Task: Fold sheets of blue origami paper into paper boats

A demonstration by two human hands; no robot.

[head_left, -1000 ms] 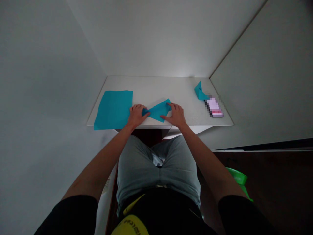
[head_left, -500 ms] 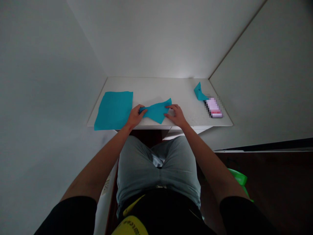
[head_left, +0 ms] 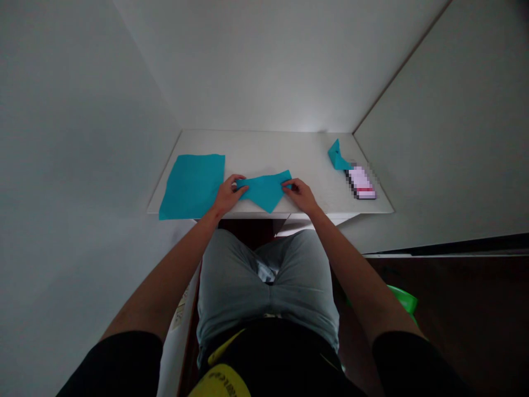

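Note:
A folded piece of blue paper (head_left: 266, 190) is stretched between my two hands over the front of the white table, with one corner pointing toward me at the edge. My left hand (head_left: 228, 194) has its thumb and fingers closed on the paper's left end. At the right end, my right hand (head_left: 301, 194) pinches the paper between thumb and fingers. Just left of my left hand lies a flat blue sheet (head_left: 192, 184), its near edge reaching slightly past the table's front.
On the table's right side stands a folded blue paper shape (head_left: 338, 155), touching or close to a blurred phone (head_left: 362, 182). Walls border the white table (head_left: 264, 146) at the back and both sides. A green plastic object (head_left: 403, 298) is on the dark floor at lower right.
The folded paper has been turned and spread wider, its near corner now pointing toward me. My left hand shifted slightly left; my right fingers, earlier spread, have closed into a pinch.

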